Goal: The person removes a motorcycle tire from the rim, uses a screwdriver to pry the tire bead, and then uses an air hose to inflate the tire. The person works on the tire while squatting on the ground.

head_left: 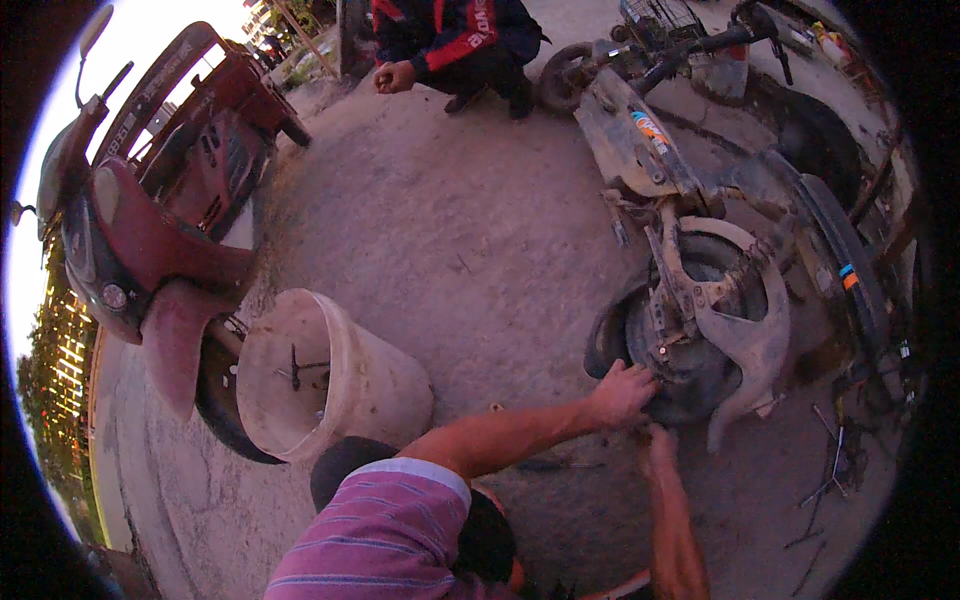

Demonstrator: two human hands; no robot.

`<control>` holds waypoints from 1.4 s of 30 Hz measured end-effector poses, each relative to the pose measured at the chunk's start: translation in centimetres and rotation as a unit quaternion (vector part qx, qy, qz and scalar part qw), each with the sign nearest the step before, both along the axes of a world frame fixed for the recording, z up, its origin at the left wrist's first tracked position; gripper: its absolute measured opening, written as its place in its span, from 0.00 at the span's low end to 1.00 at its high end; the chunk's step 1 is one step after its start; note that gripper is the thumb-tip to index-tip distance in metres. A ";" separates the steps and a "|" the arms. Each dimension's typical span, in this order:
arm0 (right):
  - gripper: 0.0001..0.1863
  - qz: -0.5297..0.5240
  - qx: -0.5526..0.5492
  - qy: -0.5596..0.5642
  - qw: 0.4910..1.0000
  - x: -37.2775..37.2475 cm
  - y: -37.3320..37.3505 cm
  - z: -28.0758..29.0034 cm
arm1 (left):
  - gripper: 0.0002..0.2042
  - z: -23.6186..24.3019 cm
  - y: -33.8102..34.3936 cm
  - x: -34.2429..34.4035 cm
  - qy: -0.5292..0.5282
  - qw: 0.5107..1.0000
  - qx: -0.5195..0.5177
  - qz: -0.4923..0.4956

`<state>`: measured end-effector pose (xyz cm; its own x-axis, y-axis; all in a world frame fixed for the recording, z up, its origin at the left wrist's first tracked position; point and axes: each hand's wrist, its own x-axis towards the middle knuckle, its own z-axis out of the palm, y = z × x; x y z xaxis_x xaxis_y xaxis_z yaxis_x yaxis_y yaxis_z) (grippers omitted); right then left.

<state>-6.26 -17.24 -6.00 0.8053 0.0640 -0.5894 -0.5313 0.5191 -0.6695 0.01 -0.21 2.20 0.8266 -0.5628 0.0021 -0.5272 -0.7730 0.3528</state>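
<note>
A dusty electric scooter lies on its side on the right, with a dark wheel toward me. My left hand has its fingers curled onto the wheel's lower left edge, beside the hub. My right hand is just below it against the tyre, its fingers mostly hidden. A grey curved swingarm or guard arches around the wheel. Several metal tools lie on the ground to the right.
A pale bucket stands beside a maroon cargo tricycle on the left. A person in a dark jacket with red stripes squats at the top, hands together. More bike parts crowd the right side of the dusty ground.
</note>
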 end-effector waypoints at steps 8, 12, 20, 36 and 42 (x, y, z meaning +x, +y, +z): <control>0.15 0.130 -0.146 -0.008 0.981 0.8 -2.6 1.9 | 0.32 1.0 -1.7 0.1 0.023 0.999 0.024 0.024; 0.16 0.138 -0.178 -0.013 0.974 1.5 -3.9 -1.3 | 0.31 0.5 -2.6 -0.6 0.000 0.998 0.031 0.057; 0.28 0.216 -0.190 -0.062 0.956 1.9 -5.3 -8.8 | 0.19 1.0 -3.6 0.4 0.101 0.989 0.076 0.079; 0.15 0.106 -0.129 -0.077 0.983 1.0 -3.8 0.1 | 0.30 0.8 -4.2 -2.4 -0.011 0.993 -0.012 0.118; 0.27 0.159 -0.153 -0.067 0.973 1.7 -5.5 -1.0 | 0.29 -0.4 -4.3 -1.8 -0.015 0.993 -0.043 0.111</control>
<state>-4.60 -22.71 -6.95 0.8442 0.1613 -0.5113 -0.5300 0.1078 -0.8411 -1.81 -4.53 1.78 0.9291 -0.3636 0.0683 -0.3584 -0.8386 0.4103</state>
